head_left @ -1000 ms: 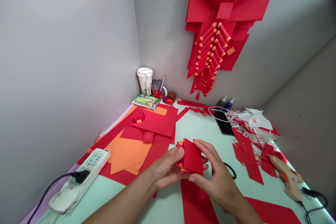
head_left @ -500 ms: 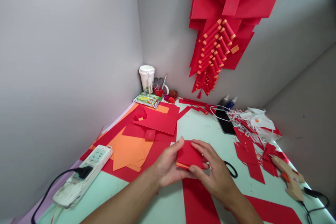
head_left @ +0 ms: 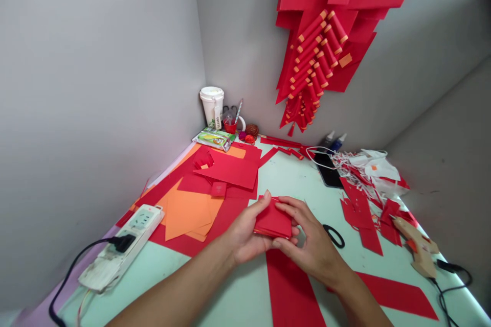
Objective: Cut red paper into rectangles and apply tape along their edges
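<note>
A small stack of red paper squares (head_left: pixel 273 220) is held between both hands above the table. My left hand (head_left: pixel 249 232) supports it from the left and beneath, thumb resting on its upper left corner. Fingers of my right hand (head_left: pixel 307 235) close around its right side, the thumb at the near edge and the index finger at the far right corner. Below the hands lies a long red paper strip (head_left: pixel 291 291). A black scissor handle (head_left: pixel 334 236) shows just right of my right hand; the blades are hidden.
Left are orange sheets (head_left: pixel 187 212), red sheets (head_left: pixel 233 171) and a power strip (head_left: pixel 123 248). Right lie a glue gun (head_left: pixel 416 248), red scraps (head_left: pixel 358 214), shredded paper (head_left: pixel 353 163) and a phone (head_left: pixel 328 171). A white cup (head_left: pixel 212 107) stands in the corner; a red paper decoration (head_left: pixel 314 61) hangs behind.
The orange edge at the near side of the stack is now mostly covered, and its red layers look slightly fanned. Both hands keep their hold. The whole view has shifted slightly.
</note>
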Demonstrator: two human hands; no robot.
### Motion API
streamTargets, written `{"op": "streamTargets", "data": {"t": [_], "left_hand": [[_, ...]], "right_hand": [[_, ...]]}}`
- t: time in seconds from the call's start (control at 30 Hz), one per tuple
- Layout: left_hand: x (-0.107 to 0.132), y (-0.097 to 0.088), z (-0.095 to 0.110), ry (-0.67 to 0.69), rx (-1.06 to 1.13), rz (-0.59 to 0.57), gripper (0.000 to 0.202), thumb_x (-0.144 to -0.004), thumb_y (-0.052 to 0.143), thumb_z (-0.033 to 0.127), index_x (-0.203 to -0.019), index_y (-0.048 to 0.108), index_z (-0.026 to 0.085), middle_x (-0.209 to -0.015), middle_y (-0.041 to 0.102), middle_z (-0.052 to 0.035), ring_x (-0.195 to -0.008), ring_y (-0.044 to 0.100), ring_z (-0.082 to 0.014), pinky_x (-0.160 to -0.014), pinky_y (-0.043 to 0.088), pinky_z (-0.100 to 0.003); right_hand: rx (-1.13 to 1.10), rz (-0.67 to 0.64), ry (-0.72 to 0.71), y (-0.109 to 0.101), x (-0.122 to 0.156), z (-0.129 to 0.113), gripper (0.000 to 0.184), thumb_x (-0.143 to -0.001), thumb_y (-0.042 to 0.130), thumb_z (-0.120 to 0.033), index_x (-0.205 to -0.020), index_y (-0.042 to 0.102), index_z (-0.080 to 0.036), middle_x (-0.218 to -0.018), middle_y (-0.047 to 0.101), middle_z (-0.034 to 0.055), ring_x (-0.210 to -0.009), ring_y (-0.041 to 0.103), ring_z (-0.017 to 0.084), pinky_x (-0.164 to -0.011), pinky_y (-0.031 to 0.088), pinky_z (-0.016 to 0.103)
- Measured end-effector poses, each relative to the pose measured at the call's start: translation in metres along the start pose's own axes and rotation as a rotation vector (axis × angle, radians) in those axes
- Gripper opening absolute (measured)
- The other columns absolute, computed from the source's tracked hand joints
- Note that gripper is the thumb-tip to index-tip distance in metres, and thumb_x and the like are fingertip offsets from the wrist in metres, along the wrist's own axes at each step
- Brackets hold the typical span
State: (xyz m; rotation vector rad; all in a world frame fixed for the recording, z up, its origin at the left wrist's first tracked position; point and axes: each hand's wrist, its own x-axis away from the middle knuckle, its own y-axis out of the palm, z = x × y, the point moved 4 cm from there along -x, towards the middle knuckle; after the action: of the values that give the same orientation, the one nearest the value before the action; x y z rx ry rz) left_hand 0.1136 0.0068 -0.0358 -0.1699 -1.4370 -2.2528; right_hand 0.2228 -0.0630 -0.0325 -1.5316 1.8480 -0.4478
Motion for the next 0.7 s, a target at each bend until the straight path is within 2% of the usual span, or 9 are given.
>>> {"op": "streamTargets", "data": {"t": [0.13, 0.27, 0.33, 0.47, 0.53, 0.6, 0.7], "left_hand": [[0.0001, -0.0024, -0.0008, 0.004, 0.000, 0.030, 0.051, -0.091, 0.047, 0.057, -0.104, 0.063, 0.010, -0.086, 0.071, -0.0144, -0.076, 0.070, -0.0250, -0.074, 0.052, -0.036], [0.0000, -0.0022, -0.0014, -0.024, 0.028, -0.040, 0.055, -0.092, 0.043, 0.058, -0.106, 0.063, 0.009, -0.092, 0.071, -0.0169, -0.080, 0.070, -0.0249, -0.072, 0.052, -0.034], [-0.0006, -0.0035, -0.0015, -0.020, 0.028, -0.041, 0.053, -0.092, 0.044, 0.057, -0.106, 0.063, 0.009, -0.092, 0.071, -0.0167, -0.080, 0.070, -0.0248, -0.072, 0.053, -0.035], [-0.0021, -0.0067, -0.0027, -0.009, -0.021, 0.027, 0.046, -0.091, 0.050, 0.054, -0.102, 0.064, 0.011, -0.089, 0.072, -0.0147, -0.075, 0.070, -0.0233, -0.068, 0.054, -0.033], [-0.0020, -0.0078, -0.0023, -0.003, -0.074, 0.088, 0.044, -0.090, 0.052, 0.053, -0.099, 0.064, 0.011, -0.087, 0.072, -0.0145, -0.072, 0.070, -0.0232, -0.066, 0.054, -0.033], [-0.0017, -0.0075, -0.0006, 0.006, -0.115, 0.134, 0.042, -0.090, 0.053, 0.051, -0.100, 0.064, 0.011, -0.086, 0.072, -0.0142, -0.073, 0.071, -0.0242, -0.066, 0.055, -0.033], [-0.0022, -0.0048, 0.0018, 0.006, -0.130, 0.137, 0.040, -0.090, 0.054, 0.049, -0.103, 0.064, 0.012, -0.084, 0.073, -0.0127, -0.075, 0.072, -0.0256, -0.065, 0.055, -0.033]], "right_hand": [[-0.096, -0.008, 0.028, -0.0017, 0.0001, 0.0002, 0.054, -0.076, 0.072, -0.031, -0.126, 0.053, -0.027, -0.141, 0.041, 0.0095, -0.129, 0.044, 0.027, -0.103, 0.043, 0.040], [-0.092, -0.002, 0.059, -0.0020, 0.0004, 0.0022, 0.044, -0.078, 0.067, -0.023, -0.120, 0.055, -0.028, -0.138, 0.046, 0.0078, -0.128, 0.045, 0.025, -0.102, 0.044, 0.040], [-0.088, -0.007, 0.053, -0.0017, 0.0004, 0.0023, 0.044, -0.078, 0.066, -0.021, -0.120, 0.055, -0.027, -0.138, 0.046, 0.0080, -0.128, 0.045, 0.025, -0.101, 0.044, 0.040], [-0.074, -0.017, 0.017, -0.0003, -0.0005, -0.0008, 0.046, -0.076, 0.069, -0.023, -0.120, 0.055, -0.026, -0.138, 0.045, 0.0097, -0.127, 0.047, 0.026, -0.106, 0.041, 0.044], [-0.072, -0.023, 0.007, 0.0015, -0.0012, -0.0025, 0.050, -0.074, 0.073, -0.027, -0.121, 0.055, -0.026, -0.141, 0.042, 0.0105, -0.128, 0.046, 0.028, -0.104, 0.043, 0.044], [-0.076, -0.019, 0.008, 0.0033, -0.0019, -0.0032, 0.050, -0.074, 0.074, -0.028, -0.121, 0.055, -0.025, -0.142, 0.041, 0.0105, -0.127, 0.046, 0.028, -0.097, 0.049, 0.041], [-0.108, -0.027, 0.035, 0.0056, -0.0021, -0.0017, 0.044, -0.075, 0.071, -0.025, -0.117, 0.057, -0.026, -0.140, 0.044, 0.0091, -0.121, 0.050, 0.026, -0.074, 0.057, 0.031]]}}
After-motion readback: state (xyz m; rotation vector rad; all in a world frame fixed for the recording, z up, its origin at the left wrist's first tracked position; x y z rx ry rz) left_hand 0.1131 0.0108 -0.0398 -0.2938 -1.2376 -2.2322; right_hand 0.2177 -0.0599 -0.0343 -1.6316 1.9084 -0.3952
